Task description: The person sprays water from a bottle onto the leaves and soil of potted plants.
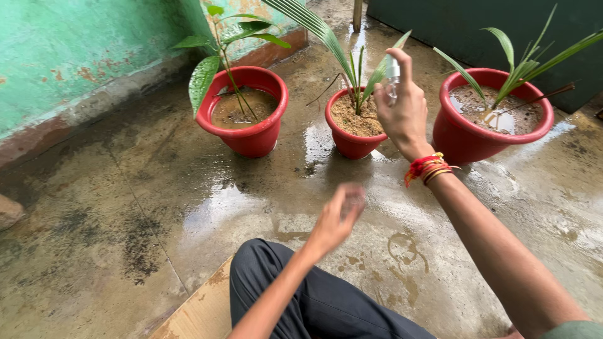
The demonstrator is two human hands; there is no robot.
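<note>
Here, your right hand (405, 107) is raised toward one o'clock, fingers wrapped tight around a small clear spray bottle (392, 75), with the forefinger lying over its top. The bottle sits just above the rim of the middle red pot (353, 141), at twelve o'clock, which holds sandy soil and a thin green seedling with long narrow leaves (358, 78). Red and gold threads (427, 168) circle your right wrist.

Your left hand (336, 220) hovers lower, near the centre of the view, blurred; the fingers look loosely curled and it holds nothing that you can make out, though the blur keeps you from telling the grip for sure.

At ten o'clock stands a larger red pot (248, 135) with wet, muddy soil and a broad-leaved plant (220, 50). At two o'clock a third red pot (468, 138) has water pooled on its soil and a palm-like shoot (518, 69). All three stand apart from one another on the wet concrete floor (125, 207), which shines with puddles. A peeling green wall (75, 50) runs along the left. Your dark trouser knee (301, 295) shows at six o'clock, resting beside a piece of cardboard (201, 314).
</note>
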